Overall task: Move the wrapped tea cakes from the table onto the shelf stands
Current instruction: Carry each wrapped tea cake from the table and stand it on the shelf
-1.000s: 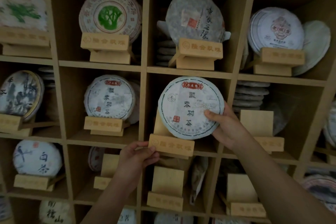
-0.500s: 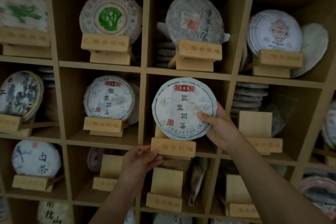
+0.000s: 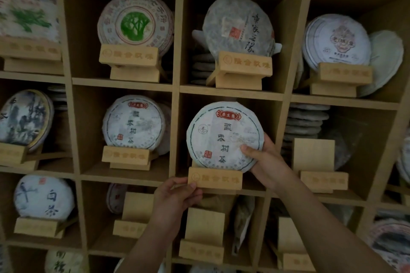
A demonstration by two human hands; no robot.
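Tea cake [image 3: 221,137] lowered, now upright on stand [image 3: 214,178].

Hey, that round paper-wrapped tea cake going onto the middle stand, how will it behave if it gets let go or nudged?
The tea cake looks stiff: it keeps its disc shape though the right hand pinches only one edge. Being round and on edge, it would probably roll or tip if it misses the stand, which the left hand grips. The paper wrapper may be somewhat slippery.

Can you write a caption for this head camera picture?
Right hand sets a tea cake on a stand held by the left hand.
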